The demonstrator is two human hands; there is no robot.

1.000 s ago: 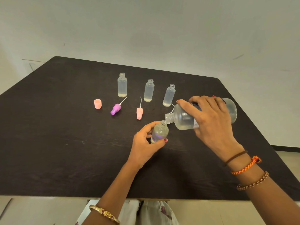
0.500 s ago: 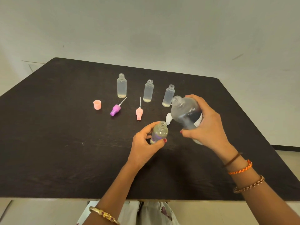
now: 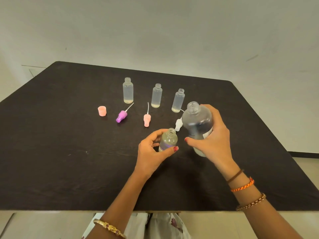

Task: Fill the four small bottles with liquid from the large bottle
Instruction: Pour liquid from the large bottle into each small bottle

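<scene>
Your two hands hold a bottle each over the dark table [image 3: 60, 135].
Your right hand [image 3: 212, 142] wraps the big bottle [image 3: 196, 121], held nearly upright with its cap off. Just left of it, your left hand [image 3: 151, 152] grips a small bottle [image 3: 168, 140]. Three open small bottles [image 3: 156, 96] stand behind, spray tops [image 3: 146, 118] and a pink cap [image 3: 102, 111] lying nearby.

So on the dark rectangular table [image 3: 69, 152], three small clear plastic bottles stand in a row toward the far edge: the left bottle [image 3: 128, 91], the middle bottle [image 3: 156, 96], the right bottle [image 3: 178, 101]. In front of them, left to right, lie a small pink cap [image 3: 102, 111], a purple spray nozzle [image 3: 121, 116], a pink spray nozzle [image 3: 147, 119] and a white spray nozzle [image 3: 178, 124]. Nearer the front edge, the fourth small clear bottle [image 3: 168, 140] sits in the left hand [image 3: 151, 152], just left of the large clear plastic bottle [image 3: 196, 121] held upright in the right hand [image 3: 214, 140].
</scene>
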